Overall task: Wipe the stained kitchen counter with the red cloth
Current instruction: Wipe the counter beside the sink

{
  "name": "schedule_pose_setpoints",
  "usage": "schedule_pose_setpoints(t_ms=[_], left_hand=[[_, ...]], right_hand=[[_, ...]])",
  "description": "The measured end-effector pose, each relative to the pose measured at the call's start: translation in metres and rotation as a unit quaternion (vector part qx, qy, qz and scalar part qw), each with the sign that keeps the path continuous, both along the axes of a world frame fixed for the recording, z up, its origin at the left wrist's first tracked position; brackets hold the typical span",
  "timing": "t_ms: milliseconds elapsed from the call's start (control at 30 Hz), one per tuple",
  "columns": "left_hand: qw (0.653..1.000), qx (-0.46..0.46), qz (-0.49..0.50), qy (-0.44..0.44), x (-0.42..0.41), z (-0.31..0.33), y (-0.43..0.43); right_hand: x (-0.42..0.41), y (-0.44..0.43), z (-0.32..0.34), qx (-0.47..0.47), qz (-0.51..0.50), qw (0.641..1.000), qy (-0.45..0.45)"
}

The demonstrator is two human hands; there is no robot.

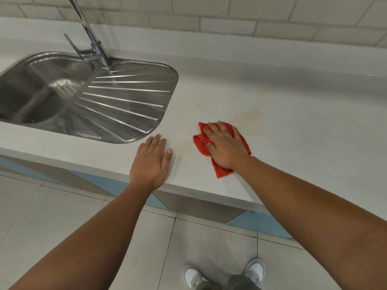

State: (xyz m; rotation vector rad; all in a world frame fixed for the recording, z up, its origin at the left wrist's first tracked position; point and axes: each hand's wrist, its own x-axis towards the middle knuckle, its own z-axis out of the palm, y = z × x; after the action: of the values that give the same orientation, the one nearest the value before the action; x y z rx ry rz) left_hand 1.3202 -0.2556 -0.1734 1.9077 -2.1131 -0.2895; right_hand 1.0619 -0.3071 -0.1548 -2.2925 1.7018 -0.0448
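A crumpled red cloth (pixel 200 144) lies on the pale kitchen counter (pixel 293 126) near its front edge. My right hand (pixel 226 146) lies flat on top of the cloth with fingers straight, pressing it down. A faint yellowish stain (pixel 248 114) spreads on the counter just beyond the cloth, and a weaker smear (pixel 184 144) shows between my hands. My left hand (pixel 151 162) rests flat and open on the counter to the left of the cloth, holding nothing.
A steel sink with a ribbed drainer (pixel 125 101) is set into the counter at the left, with a chrome tap (pixel 94 42) behind it. A tiled wall (pixel 251 17) backs the counter. Tiled floor (pixel 62 206) lies below the front edge.
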Motion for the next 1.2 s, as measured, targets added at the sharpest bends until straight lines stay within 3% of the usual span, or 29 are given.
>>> schedule_pose_setpoints(t_ms=[167, 333, 467, 667, 833, 967, 1033, 1200], left_hand=[[0.998, -0.005, 0.004, 0.055, 0.002, 0.006, 0.002], [0.993, 0.011, 0.003, 0.121, 0.010, 0.017, 0.006], [0.998, -0.039, 0.017, 0.041, 0.037, 0.013, 0.002], [0.997, -0.016, 0.060, -0.037, 0.053, -0.013, 0.005], [0.997, -0.027, 0.066, -0.034, 0.053, -0.013, 0.005], [0.997, -0.020, 0.066, -0.038, 0.054, -0.014, 0.005], [0.997, -0.014, 0.064, -0.036, 0.053, -0.013, 0.005], [0.997, -0.014, 0.067, -0.037, 0.052, -0.011, 0.005]], right_hand=[[0.028, 0.010, 0.001, 0.001, 0.086, 0.996, -0.003], [-0.003, 0.024, -0.006, -0.014, 0.152, 0.988, -0.011], [-0.021, 0.006, -0.003, -0.028, 0.101, 0.994, 0.006], [0.023, -0.011, 0.001, 0.008, 0.001, 1.000, -0.007], [0.059, 0.019, 0.001, -0.005, 0.153, 0.988, -0.005], [0.041, 0.040, -0.002, -0.011, 0.255, 0.967, 0.000], [0.026, 0.032, -0.002, -0.013, 0.254, 0.967, 0.009], [0.029, 0.000, -0.001, -0.020, 0.141, 0.989, 0.030]])
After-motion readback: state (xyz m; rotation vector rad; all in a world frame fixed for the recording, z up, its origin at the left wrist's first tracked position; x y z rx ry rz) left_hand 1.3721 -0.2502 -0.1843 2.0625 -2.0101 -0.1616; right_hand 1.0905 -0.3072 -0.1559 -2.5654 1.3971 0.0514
